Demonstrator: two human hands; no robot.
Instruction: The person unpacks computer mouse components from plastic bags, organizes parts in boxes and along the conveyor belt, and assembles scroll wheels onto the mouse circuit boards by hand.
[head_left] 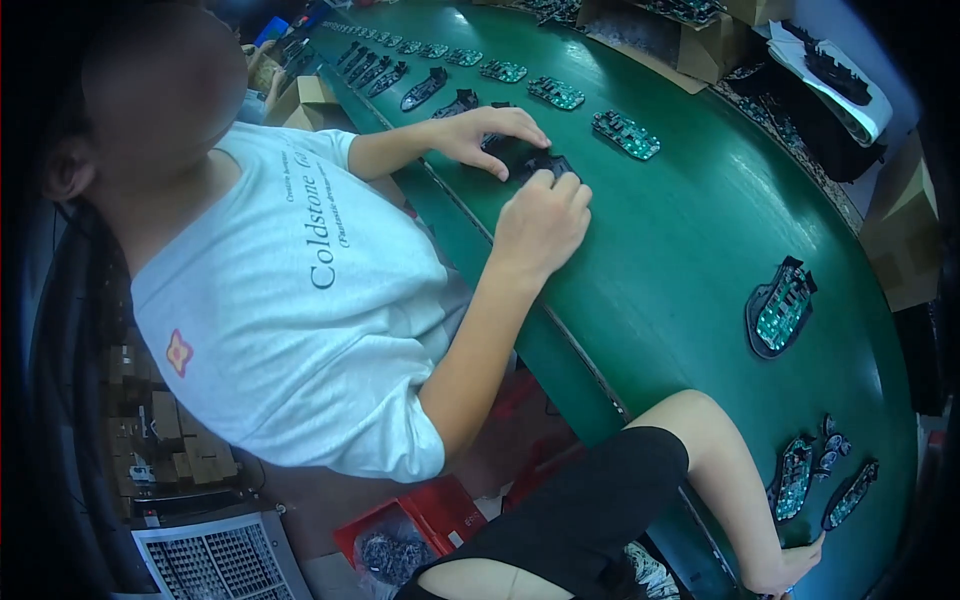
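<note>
At the lower right edge my left hand (792, 568) comes down over the green work surface (690, 300), with the forearm bent below a black sleeve. Its fingers look closed, and whatever they hold is cut off by the frame. Just beyond the fingertips lies a dark curved shell with a green circuit board (852, 496). Beside that are another board in a dark shell (793, 480) and a small dark part with round pieces (831, 448). Farther up sits a black shell holding a green board (780, 308). My right hand is out of view.
A co-worker in a white shirt (300, 300) sits at the left, both hands on a black shell (545, 165). Rows of circuit boards (625, 134) and black shells (425, 90) run away along the surface. Cardboard boxes (905, 225) line its far side; a red bin (430, 515) stands below.
</note>
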